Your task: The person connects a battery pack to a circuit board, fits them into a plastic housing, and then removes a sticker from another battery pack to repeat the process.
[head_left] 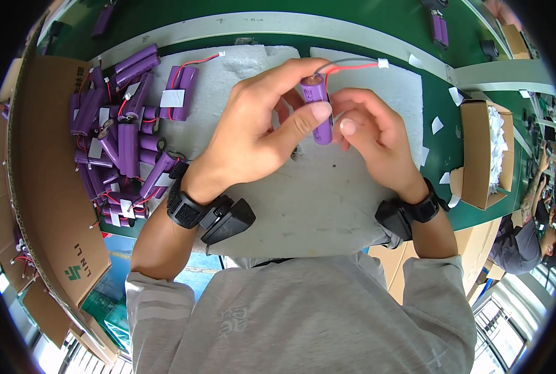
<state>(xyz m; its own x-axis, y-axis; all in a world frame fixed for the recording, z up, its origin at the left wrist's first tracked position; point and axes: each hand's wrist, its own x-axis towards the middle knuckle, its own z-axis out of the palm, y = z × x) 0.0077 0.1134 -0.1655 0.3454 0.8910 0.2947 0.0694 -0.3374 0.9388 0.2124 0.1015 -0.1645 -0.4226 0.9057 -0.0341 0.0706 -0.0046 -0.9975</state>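
Note:
My left hand (259, 118) is closed round a purple battery pack (316, 111), thumb across its front and index finger over its top end. The pack stands nearly upright above the grey-white mat. From its top, red and black wires (352, 65) run right to a small white connector (383, 63). My right hand (377, 134) is at the pack's right side, its fingers bent and its thumb drawn in towards them. What lies between those fingertips is hidden. A two-cell pack with a white label (172, 98) lies on the mat left of my left hand.
Many similar purple packs (128, 146) are heaped at the left beside a tall cardboard box (59, 168). At right, a small open carton (475, 149) holds white paper pieces, with scraps (437, 125) scattered nearby. A pale rail (228, 28) crosses the green table's far side. Another person (521, 246) sits far right.

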